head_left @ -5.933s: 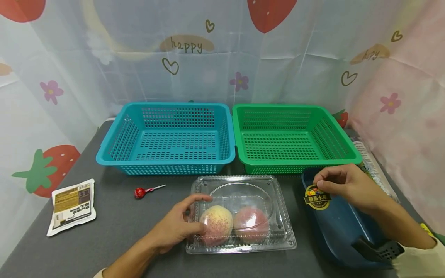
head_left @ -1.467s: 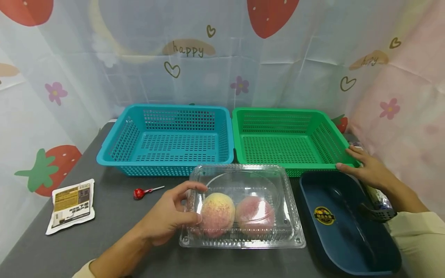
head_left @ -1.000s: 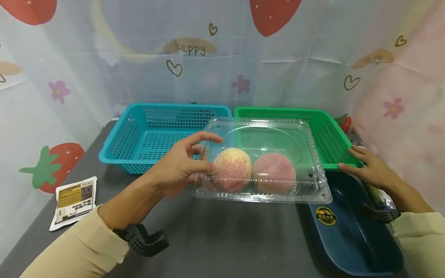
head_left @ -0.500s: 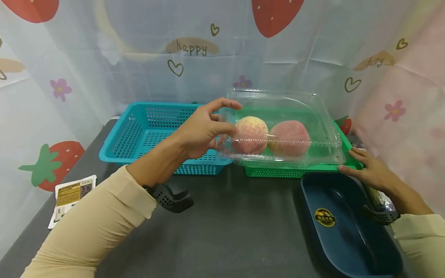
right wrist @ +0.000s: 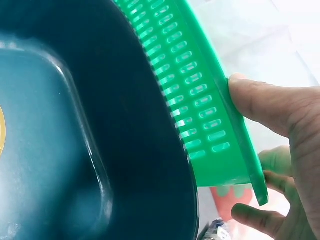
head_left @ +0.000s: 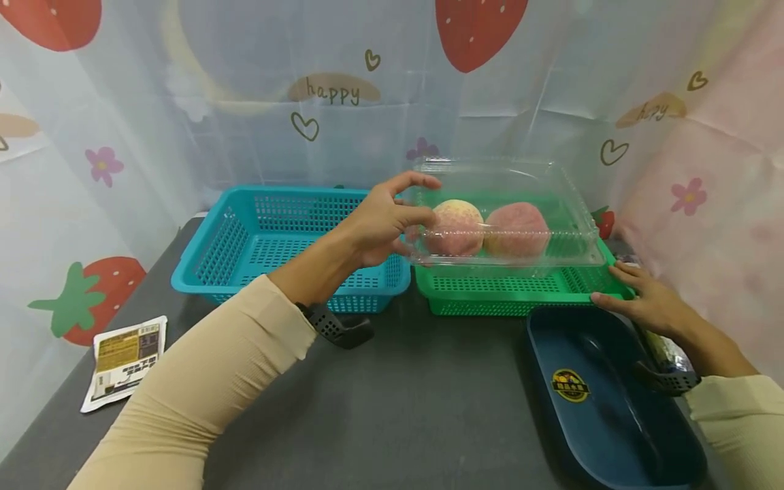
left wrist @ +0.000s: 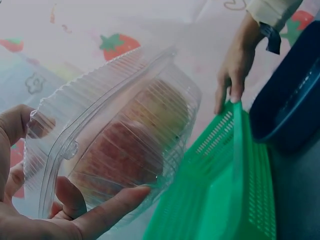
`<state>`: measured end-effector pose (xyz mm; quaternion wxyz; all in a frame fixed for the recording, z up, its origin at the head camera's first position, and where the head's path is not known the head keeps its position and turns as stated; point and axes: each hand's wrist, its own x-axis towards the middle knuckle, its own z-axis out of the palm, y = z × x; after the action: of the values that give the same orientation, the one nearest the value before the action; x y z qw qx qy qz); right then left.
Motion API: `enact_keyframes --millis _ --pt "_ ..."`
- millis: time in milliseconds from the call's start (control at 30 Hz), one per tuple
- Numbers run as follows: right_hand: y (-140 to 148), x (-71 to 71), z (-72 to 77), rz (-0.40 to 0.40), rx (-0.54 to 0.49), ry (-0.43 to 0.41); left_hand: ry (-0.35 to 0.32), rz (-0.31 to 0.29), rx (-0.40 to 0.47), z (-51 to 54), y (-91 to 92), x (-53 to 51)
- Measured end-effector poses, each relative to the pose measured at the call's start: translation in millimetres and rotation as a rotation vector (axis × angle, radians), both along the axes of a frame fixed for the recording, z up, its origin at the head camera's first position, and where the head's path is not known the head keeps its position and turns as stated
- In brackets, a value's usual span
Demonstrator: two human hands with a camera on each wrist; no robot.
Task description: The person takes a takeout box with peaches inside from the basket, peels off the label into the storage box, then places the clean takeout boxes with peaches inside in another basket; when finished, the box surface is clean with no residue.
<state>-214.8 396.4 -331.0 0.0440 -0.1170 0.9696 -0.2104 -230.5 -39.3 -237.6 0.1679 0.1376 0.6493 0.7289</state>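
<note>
My left hand [head_left: 386, 221] grips the left end of a clear plastic clamshell box [head_left: 569, 238], thumb and fingers curled round its edge. Inside lie two peaches, one yellow and red [head_left: 453, 228], one pink [head_left: 517, 230]. The closed box is over the green basket [head_left: 478, 299]; the left wrist view shows it raised, tilted in that view. At the basket's front right corner, my right hand [head_left: 652, 299] holds the rim, thumb [right wrist: 262, 100] on the front side and fingers round the other side. A round fruit label [head_left: 570, 385] lies in the dark blue basin [head_left: 612, 435].
A blue basket [head_left: 294, 252] stands left of the green one. On the grey table [head_left: 416, 408] a white and brown packet [head_left: 125, 364] lies far left, partly behind my left sleeve. A shiny package [head_left: 674, 350] lies behind my right wrist. A printed curtain [head_left: 478, 95] hangs behind.
My left hand has lifted the clamshell box from the table and carried it forward and right, over the green basket. My right hand has left the fruit label and moved to the basket's corner.
</note>
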Motion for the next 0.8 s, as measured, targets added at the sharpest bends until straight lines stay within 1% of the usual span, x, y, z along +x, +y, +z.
enact_keyframes --millis 167,400,533,633,800 --pt "0 0.8 -0.8 -0.002 0.0 0.002 -0.005 0.013 -0.009 -13.8 11.9 -11.8" --pt "1 1.0 -2.5 0.003 0.005 0.026 -0.054 0.032 -0.03 -33.6 27.1 -24.1" --pt "2 0.7 -3.3 0.007 -0.012 0.027 -0.066 0.018 -0.035 -43.8 34.6 -29.5" --pt "1 0.6 -2.9 0.011 -0.029 0.018 -0.081 0.009 -0.02 -50.0 39.9 -33.2" --pt "0 0.0 -1.6 0.009 -0.026 0.021 -0.092 0.013 -0.017 -57.4 48.3 -37.9"
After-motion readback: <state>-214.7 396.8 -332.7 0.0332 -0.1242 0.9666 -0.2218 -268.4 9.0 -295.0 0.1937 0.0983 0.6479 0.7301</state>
